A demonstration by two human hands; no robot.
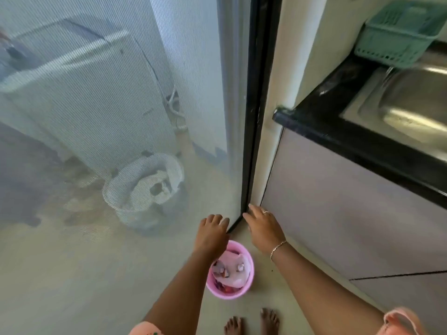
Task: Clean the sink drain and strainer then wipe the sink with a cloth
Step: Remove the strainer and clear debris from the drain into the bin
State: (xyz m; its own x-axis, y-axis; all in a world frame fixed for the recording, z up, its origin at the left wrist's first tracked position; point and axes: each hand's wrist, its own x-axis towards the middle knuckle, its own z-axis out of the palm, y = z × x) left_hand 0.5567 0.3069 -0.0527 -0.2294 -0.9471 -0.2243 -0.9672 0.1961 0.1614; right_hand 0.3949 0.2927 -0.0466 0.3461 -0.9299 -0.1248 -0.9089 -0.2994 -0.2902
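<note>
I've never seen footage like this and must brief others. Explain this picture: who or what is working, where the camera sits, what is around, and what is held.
There is no machine here: a person works with bare hands. The single picture comes from a camera worn on the head, looking forward and down, which is why you see arms and bare feet. The left hand and right hand both touch the bottom corner of a black-framed screen door. Neither holds a tool, and whether the left grips the frame is unclear. Below them a pink bucket stands on the floor, holding what looks like cloth and scraps. At upper right is the steel sink, set in a black counter, with a green basket beyond.
</note>
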